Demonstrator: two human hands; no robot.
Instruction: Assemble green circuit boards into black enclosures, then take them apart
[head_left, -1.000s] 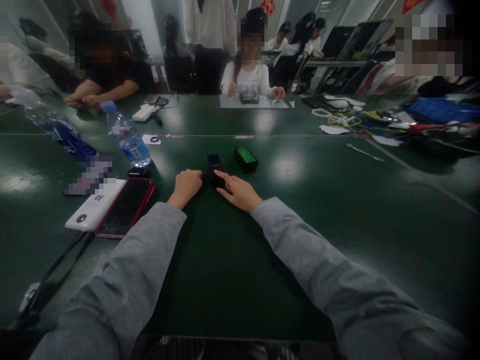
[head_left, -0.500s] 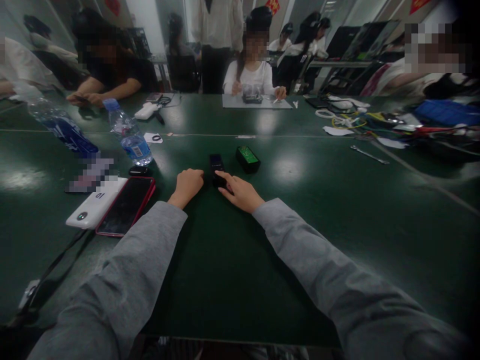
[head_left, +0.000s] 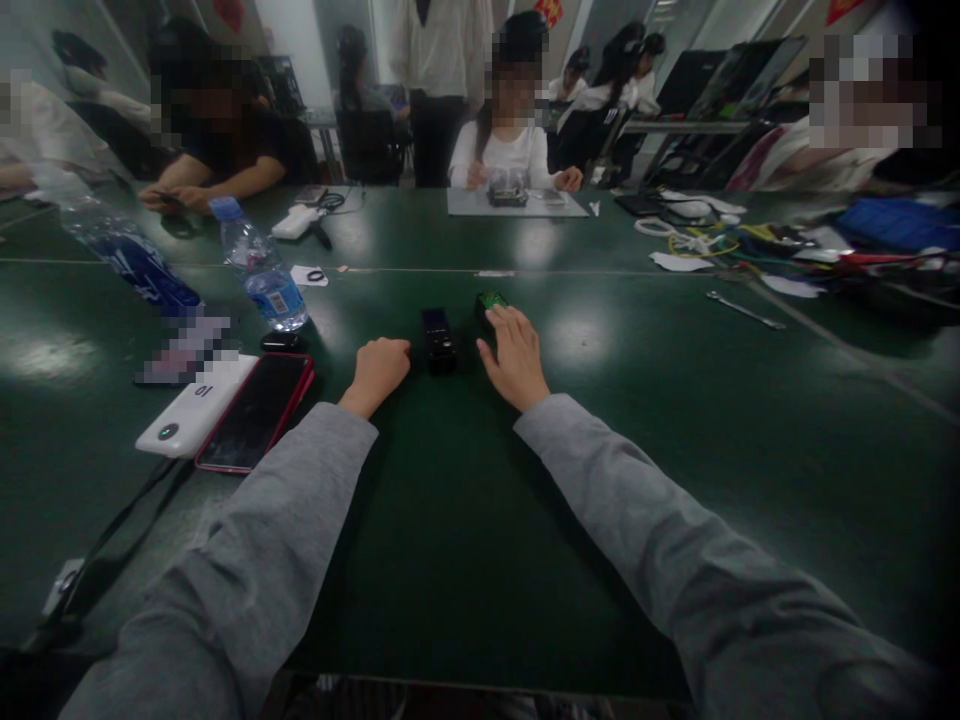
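Observation:
My left hand (head_left: 381,372) rests on the green table, its fingers curled into a fist, and no held thing shows. Just right of it, apart from both hands, lies a small black handheld device (head_left: 437,338) with a dark screen and a lighter spot near its lower end. My right hand (head_left: 517,355) reaches over a small black box with a green top (head_left: 491,299), covering most of it. The fingers lie over the box while the thumb stands apart at the left; whether they touch it is hard to tell.
On the left are a red-edged phone (head_left: 255,410), a white power bank (head_left: 191,410), a black case (head_left: 282,342) and two water bottles, one nearer (head_left: 262,275). A wrench (head_left: 746,311) and a heap of cables (head_left: 750,240) lie right. A person (head_left: 510,150) sits opposite.
My right hand has left the black device and moved right and away from me, over the green-topped box. My left hand stays as it was.

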